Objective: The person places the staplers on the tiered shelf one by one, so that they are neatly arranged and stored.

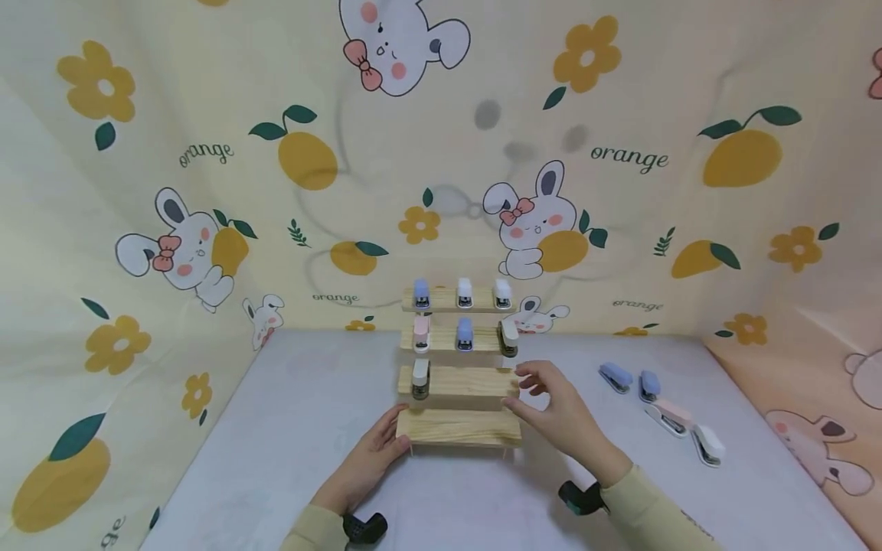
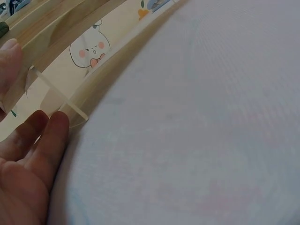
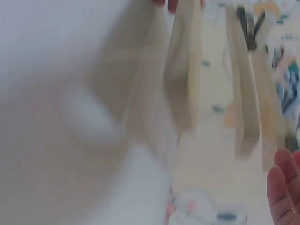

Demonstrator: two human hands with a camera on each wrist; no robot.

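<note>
A tiered wooden display rack (image 1: 458,428) stands on the table, with mini staplers on its upper tiers. My left hand (image 1: 375,451) holds the left end of the lowest shelf; in the left wrist view its fingers (image 2: 49,140) lie by a clear leg (image 2: 58,93). My right hand (image 1: 561,409), fingers spread and holding nothing, is at the right ends of the lower shelves. The top shelf carries a blue stapler (image 1: 421,294) and two white ones. On the second are a pink stapler (image 1: 421,334), a blue one and a white one. A white stapler (image 1: 420,379) sits at the third shelf's left.
To the right on the table lie two blue staplers (image 1: 615,377), a pink stapler (image 1: 668,417) and a white stapler (image 1: 707,445). A printed cloth (image 1: 441,153) with rabbits and oranges rises behind the table and along both sides.
</note>
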